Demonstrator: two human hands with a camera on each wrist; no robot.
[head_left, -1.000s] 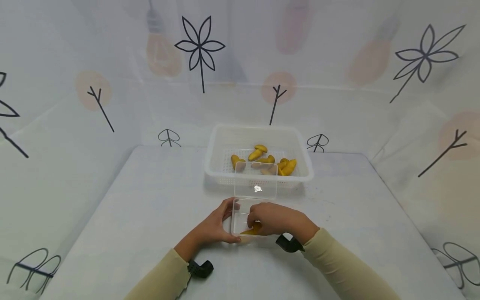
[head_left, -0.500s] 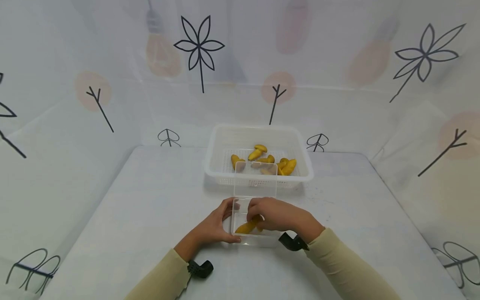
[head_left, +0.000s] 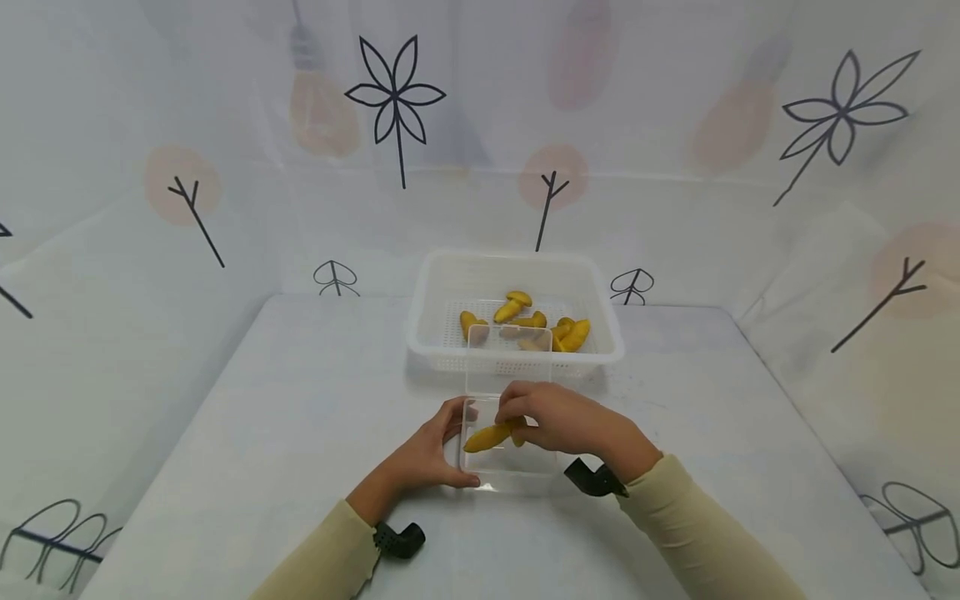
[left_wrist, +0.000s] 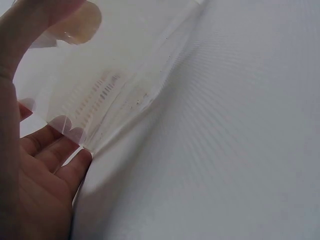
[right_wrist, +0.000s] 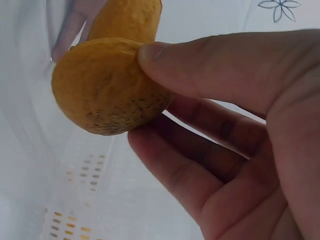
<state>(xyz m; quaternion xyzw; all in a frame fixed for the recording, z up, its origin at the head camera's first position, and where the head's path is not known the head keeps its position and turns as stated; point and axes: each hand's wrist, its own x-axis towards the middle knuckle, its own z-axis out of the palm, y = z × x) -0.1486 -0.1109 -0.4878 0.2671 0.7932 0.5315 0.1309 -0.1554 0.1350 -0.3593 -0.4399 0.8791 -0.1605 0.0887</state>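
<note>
A yellow mushroom [head_left: 487, 438] is pinched by its cap between the thumb and fingers of my right hand [head_left: 558, 419], over a clear plastic box [head_left: 517, 482]. The right wrist view shows the mushroom's rounded cap [right_wrist: 105, 87] close up, dark specks along its lower side, with the stem behind. My left hand [head_left: 423, 454] grips the box's left side, thumb at the near corner and fingers at the far one. In the left wrist view, fingertips touch the transparent wall [left_wrist: 120, 60]. The box's hinged lid [head_left: 510, 379] stands raised on its far side.
Behind the lid stands a white perforated basket [head_left: 611, 346] with several yellow mushrooms [head_left: 513, 307] in it. A pale cloth covers the table [head_left: 315, 400], and patterned sheets [head_left: 480, 100] hang behind and at both sides.
My right hand has risen from inside the box, lifting the mushroom up and slightly left and away from the box floor. The left hand keeps its grip on the box.
</note>
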